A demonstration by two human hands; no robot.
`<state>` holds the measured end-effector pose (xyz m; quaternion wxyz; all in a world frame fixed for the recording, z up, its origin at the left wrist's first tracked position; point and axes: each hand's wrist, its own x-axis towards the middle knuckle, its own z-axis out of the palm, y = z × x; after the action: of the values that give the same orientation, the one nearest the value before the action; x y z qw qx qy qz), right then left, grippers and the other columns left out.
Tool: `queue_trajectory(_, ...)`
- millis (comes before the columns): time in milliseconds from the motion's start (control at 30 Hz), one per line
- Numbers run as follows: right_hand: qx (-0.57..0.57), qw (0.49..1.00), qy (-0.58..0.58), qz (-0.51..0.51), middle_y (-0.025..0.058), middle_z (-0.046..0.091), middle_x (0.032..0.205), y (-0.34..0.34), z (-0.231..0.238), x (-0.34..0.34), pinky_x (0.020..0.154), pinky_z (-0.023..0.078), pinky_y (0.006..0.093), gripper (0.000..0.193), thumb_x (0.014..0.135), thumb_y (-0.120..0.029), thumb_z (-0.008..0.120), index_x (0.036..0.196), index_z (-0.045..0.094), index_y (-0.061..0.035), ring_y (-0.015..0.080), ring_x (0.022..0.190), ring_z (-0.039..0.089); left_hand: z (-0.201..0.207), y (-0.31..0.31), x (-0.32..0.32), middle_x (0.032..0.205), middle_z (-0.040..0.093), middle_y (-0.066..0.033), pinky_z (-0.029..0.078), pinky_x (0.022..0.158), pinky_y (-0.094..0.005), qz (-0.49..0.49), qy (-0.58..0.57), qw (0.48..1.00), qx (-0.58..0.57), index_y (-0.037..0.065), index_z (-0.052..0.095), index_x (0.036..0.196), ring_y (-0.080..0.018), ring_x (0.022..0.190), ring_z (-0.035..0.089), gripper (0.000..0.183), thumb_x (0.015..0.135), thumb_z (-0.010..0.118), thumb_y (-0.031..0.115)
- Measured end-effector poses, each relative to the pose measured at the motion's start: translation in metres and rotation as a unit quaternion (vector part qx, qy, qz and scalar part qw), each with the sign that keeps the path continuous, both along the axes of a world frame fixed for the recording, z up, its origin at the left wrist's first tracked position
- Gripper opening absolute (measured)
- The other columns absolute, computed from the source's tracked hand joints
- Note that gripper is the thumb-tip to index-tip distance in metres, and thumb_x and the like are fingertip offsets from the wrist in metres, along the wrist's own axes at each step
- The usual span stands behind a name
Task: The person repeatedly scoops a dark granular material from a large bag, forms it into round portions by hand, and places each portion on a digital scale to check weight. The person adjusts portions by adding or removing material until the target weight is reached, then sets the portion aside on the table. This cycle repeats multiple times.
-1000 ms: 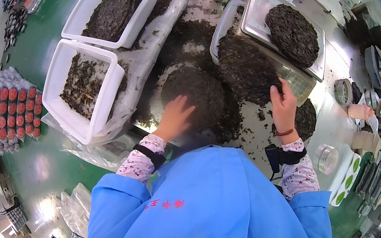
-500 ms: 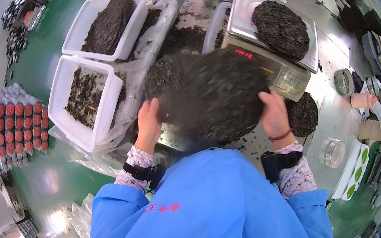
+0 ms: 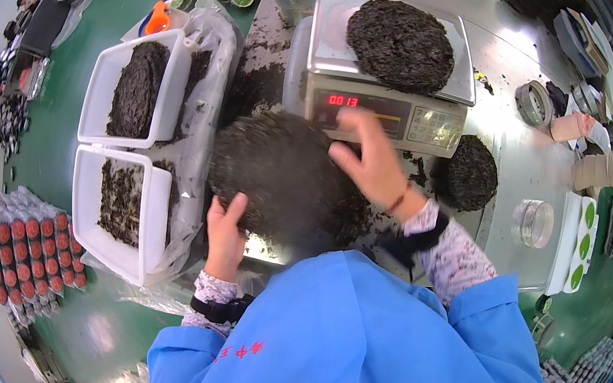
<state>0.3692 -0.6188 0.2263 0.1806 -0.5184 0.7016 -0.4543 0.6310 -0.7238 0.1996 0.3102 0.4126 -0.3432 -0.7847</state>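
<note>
Bright, whitish indoor light. Strong glare on metal table (image 3: 486, 29) toward its far right corner; blown-out patch at its near edge by left hand (image 3: 224, 235). Green floor (image 3: 49, 347) has washed-out reflections. Red display (image 3: 343, 101) glows clearly. Motion blur on right hand (image 3: 373, 162) and dark round sheet (image 3: 270, 175); left hand sharper. Fisheye bending, black rim, edges soft.

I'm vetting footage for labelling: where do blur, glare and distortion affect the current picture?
In the head view, motion blur softens the held dark disc and right hand; the head view also shows glare whitening the metal table, upper right; fisheye bending in the head view grows toward its rim.
</note>
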Motion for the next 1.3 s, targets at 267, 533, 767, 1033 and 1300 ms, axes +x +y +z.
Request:
queue_trajectory(267, 0.066, 0.852, 0.502, -0.132, 0.0071, 0.050, 0.112, 0.066, -0.005, -0.146, 0.096, 0.037, 0.0391, 0.059, 0.075, -0.001, 0.055, 0.132, 0.049, -0.0155, 0.0266, 0.106, 0.048, 0.066, -0.040, -0.128, 0.126, 0.053, -0.0134, 0.042, 0.095, -0.0313, 0.018, -0.105, 0.870, -0.481, -0.001, 0.048, 0.124, -0.0219, 0.112, 0.054, 0.036, 0.089, 0.057, 0.001)
queue_trajectory(533, 0.164, 0.783, 0.422, -0.426, 0.0074, 0.049, 0.114, 0.216, -0.053, -0.165, 0.092, 0.036, 0.0418, 0.074, 0.066, 0.010, 0.058, 0.133, 0.051, -0.0212, 0.0286, 0.106, 0.047, 0.056, -0.028, -0.236, 0.133, 0.047, -0.0128, 0.032, 0.106, -0.0441, -0.211, -0.197, 0.560, -0.776, 0.008, 0.054, 0.121, -0.0316, 0.130, 0.039, 0.048, 0.075, 0.069, 0.003)
queue_trajectory(767, 0.448, 0.819, 0.225, -0.281, 0.0129, 0.047, 0.130, 0.261, -0.193, -0.140, 0.098, 0.038, 0.0444, 0.086, 0.063, -0.023, 0.080, 0.139, 0.039, -0.0191, 0.0319, 0.122, 0.044, -0.035, -0.040, -0.112, 0.127, 0.050, -0.0160, 0.033, 0.104, -0.0405, -0.198, -0.335, 0.700, -0.599, 0.002, 0.052, 0.121, -0.0344, 0.123, 0.044, 0.042, 0.080, 0.062, 0.001)
queue_trajectory(1033, 0.365, 0.813, 0.322, -0.319, 0.0099, 0.053, 0.120, 0.245, -0.176, -0.127, 0.098, 0.032, 0.0419, 0.051, 0.079, -0.019, 0.065, 0.128, 0.050, -0.0134, 0.0269, 0.114, 0.049, -0.144, -0.033, 0.030, 0.131, 0.044, -0.0272, 0.034, 0.103, -0.0435, -0.163, -0.598, 0.729, -0.290, -0.008, 0.039, 0.134, -0.0404, 0.121, 0.043, 0.084, 0.078, 0.069, 0.048)
queue_trajectory(1300, 0.229, 0.949, 0.216, 0.020, 0.0116, 0.060, 0.103, 0.127, -0.131, -0.024, 0.085, 0.042, 0.0435, 0.031, 0.078, -0.011, 0.061, 0.108, 0.059, -0.0091, 0.0319, 0.097, 0.056, -0.122, -0.023, 0.008, 0.115, 0.055, -0.0209, 0.042, 0.091, -0.0440, -0.073, -0.569, 0.727, -0.377, -0.003, 0.049, 0.114, -0.0384, 0.105, 0.053, 0.060, 0.071, 0.079, 0.027)
